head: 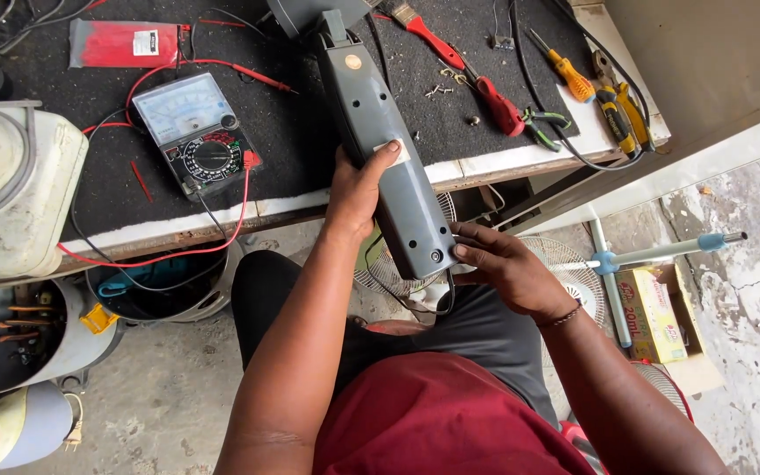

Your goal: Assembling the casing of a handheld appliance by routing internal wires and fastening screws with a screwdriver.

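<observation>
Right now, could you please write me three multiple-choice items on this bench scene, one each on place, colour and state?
1. Where does the multimeter lie?
A. On the black mat
B. On the floor
C. In the cardboard box

2. What colour is the housing being held?
A. Yellow
B. Grey
C. Red

3. How is the housing held?
A. By one hand
B. By neither hand
C. By both hands

Answers: 1 A, it rests on the mat left of the housing. 2 B, its shell is grey. 3 C, the left hand grips its side and the right hand its near end.
</observation>
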